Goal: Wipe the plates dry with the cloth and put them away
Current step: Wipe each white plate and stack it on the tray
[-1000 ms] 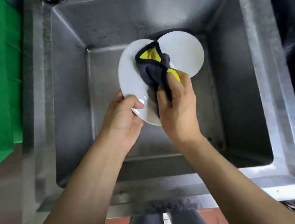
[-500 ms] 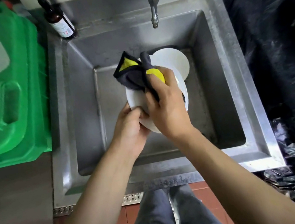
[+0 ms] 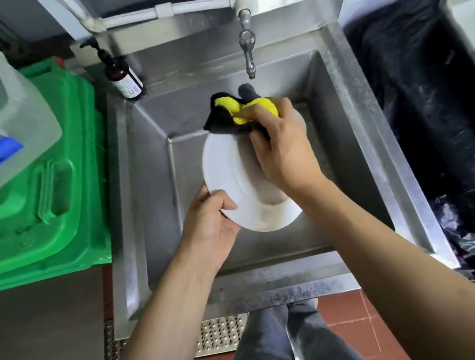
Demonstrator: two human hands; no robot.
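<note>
Over the sink (image 3: 345, 116), your left hand (image 3: 209, 226) pinches the plate (image 3: 230, 174) by its near rim while your right hand (image 3: 282, 146) grips the cloth (image 3: 236, 110) at the far rim, where a second plate possibly hides behind; work round the edge evenly.

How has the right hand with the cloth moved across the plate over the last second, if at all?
Yes. The right hand has carried the cloth from the plate's near middle up to its far rim, towards the tap.
</note>
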